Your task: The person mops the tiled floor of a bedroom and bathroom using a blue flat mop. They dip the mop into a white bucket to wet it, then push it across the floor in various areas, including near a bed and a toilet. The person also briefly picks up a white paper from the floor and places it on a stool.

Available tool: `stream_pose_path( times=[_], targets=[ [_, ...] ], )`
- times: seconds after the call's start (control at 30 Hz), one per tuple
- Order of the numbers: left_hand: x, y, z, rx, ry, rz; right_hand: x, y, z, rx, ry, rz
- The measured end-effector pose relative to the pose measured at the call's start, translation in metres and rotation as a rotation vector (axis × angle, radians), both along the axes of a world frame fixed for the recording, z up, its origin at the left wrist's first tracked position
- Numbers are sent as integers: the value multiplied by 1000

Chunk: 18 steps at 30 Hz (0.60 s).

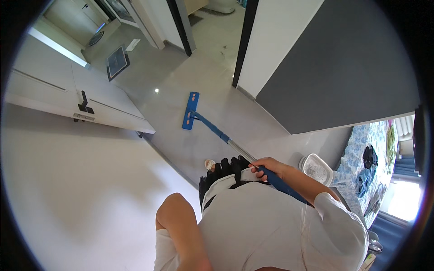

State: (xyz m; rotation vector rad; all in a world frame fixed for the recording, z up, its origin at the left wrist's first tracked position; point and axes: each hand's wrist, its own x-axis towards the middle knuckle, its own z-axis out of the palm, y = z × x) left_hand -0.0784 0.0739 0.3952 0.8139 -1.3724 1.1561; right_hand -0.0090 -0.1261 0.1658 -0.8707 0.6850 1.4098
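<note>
My right hand (268,168) is closed around the handle of a flat mop, where the metal tube meets the dark blue grip (283,184). The mop's pole (217,130) slants away to the upper left. Its blue rectangular head (190,111), with small orange parts on top, lies flat on the grey glossy floor (217,91). My left arm is bent sharply at the elbow (174,208), and the left hand is out of view. A light shoe (210,164) shows below my black and white clothing.
On the left a white door (67,84) with a black handle stands ajar. A dark grey panel (342,67) rises on the right. Beside the bed (352,159), which has clothes on it, stands a white bin (317,169). A framed dark mat (117,62) lies farther along the floor.
</note>
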Motion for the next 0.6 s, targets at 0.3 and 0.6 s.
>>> stream_pose_path(
  times=[0.3,0.6],
  targets=[
    [-24,24,22,-73,-256,103,6,14,11,-23,-12,91],
    [56,327,-70,-480,1076,1609,8,12,22,-87,21,91]
  ],
)
